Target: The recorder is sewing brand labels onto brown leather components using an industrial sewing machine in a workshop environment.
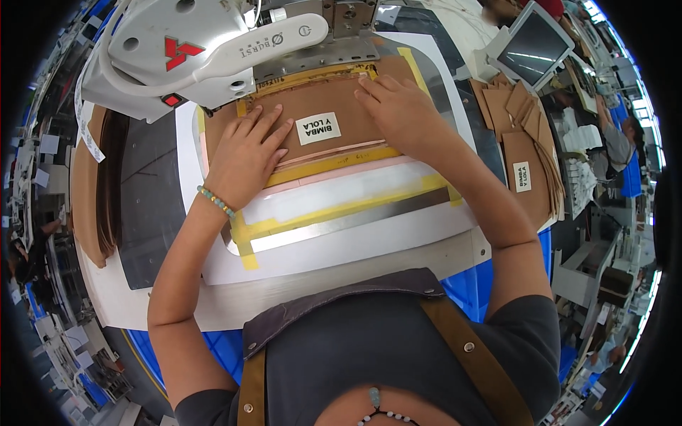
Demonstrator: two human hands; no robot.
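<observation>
1 brown panel (pixel 305 105), white-labelled, lying in the yellow-taped frame (pixel 284 225); my left hand (pixel 249 153), fingers spread flat on it; my right hand (pixel 401 113), fingers slightly apart near its far-right corner; best pressed evenly, edges square.

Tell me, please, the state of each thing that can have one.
Brown panel: lying flat, white label upward
Left hand: open, fingers spread on the panel
Right hand: fingers resting on the panel
White machine: running or stopped, cannot tell
Monitor: looks dark
Brown pieces at right: stacked unevenly
</observation>
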